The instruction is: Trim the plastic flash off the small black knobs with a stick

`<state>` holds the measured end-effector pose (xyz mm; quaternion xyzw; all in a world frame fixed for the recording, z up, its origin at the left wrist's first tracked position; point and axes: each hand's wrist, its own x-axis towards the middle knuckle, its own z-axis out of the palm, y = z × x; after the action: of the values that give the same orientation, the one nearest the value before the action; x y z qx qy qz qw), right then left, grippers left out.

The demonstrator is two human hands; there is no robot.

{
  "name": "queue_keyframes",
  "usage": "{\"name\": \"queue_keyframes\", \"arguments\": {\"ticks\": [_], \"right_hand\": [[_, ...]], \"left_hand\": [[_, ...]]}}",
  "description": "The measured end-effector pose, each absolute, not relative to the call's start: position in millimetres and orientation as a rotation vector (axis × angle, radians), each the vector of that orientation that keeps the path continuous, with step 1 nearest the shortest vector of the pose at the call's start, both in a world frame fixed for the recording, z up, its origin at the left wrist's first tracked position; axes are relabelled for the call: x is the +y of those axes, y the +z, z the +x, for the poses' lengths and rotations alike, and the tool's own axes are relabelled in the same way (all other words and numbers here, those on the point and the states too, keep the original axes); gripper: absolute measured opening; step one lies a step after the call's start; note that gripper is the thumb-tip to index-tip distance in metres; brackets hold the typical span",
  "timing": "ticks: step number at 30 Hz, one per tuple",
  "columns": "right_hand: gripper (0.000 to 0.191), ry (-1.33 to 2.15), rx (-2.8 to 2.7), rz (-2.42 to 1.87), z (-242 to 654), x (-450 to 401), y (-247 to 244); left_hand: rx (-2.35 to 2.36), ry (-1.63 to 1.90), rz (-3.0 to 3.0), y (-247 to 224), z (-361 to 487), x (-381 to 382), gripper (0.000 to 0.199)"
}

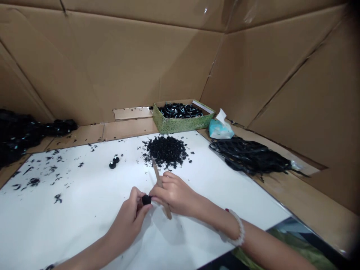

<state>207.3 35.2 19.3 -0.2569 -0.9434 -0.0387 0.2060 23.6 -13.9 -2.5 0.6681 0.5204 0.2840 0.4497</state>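
Soft, even light with a darkened right edge

The light is moderately bright and diffuse; its source is out of frame. The white tabletop [84, 210] is the brightest broad area, while the cardboard walls [112, 63] look duller, with a soft diagonal shadow near the back corner. Faint shadows lie on the tabletop below the left hand [132, 212] and right hand [174, 195]. Small glints show on the black plastic bag [17, 137] and at the top of the cardboard. Fine detail is soft throughout, and the black knob [146, 200] reads as nearly featureless. Wide-angle distortion stretches the sides, and the far right falls into blurred darkness.
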Motion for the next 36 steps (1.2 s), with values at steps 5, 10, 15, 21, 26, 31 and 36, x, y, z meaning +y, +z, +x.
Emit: {"name": "queue_keyframes", "arguments": {"ticks": [5, 10, 15, 21, 26, 31, 36], "right_hand": [[0.015, -0.058, -2.623, -0.717, 209, 35, 20], [0.016, -0.142, -2.625, -0.684, 207, 35, 18], [0.021, -0.295, -2.629, -0.694, 202, 32, 18], [0.003, 0.375, -2.597, -0.851, 207, 36, 27], [0.003, 1.323, -2.129, -0.92, 211, 41, 30], [0.022, 1.737, -1.711, -0.847, 206, 42, 27], [0.027, 1.737, -1.588, -0.854, 199, 40, 22]], "left_hand": [[1.266, 0.694, 1.644, -2, 24, -13, 0.015], [1.241, 0.688, 1.653, -1, 23, -12, 0.013], [1.247, 0.676, 1.697, -1, 23, -14, 0.012], [1.136, 0.637, 1.789, -1, 18, -13, 0.012], [1.041, 0.706, 1.656, -4, 14, -10, 0.017], [0.971, 0.815, 1.541, -2, 15, -10, 0.019], [0.976, 0.888, 1.384, -1, 17, -7, 0.022]]}}
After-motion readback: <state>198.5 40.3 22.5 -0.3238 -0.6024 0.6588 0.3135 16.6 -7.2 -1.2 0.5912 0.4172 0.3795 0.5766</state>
